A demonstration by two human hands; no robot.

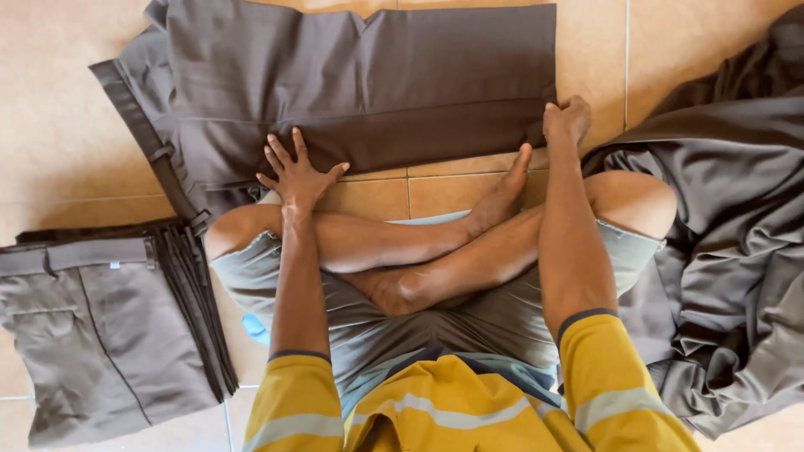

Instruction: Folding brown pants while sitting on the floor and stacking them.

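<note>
Left hand (295,174) flat, fingers spread, on dark folded trousers (368,92); right hand (566,121) pinches their hem corner. Edges want aligning.

The dark brown trousers (368,92) are spread out flat on the tan tile floor, folded lengthwise so the legs sit on top of each other and run off to the right. The waistband with its belt loops is on the left, angled a bit, and a sharp crease runs across the fabric. The cuff end is cut pretty straight. Near edge looks smooth, and one hem corner at the lower right is bunched up slightly.
</note>
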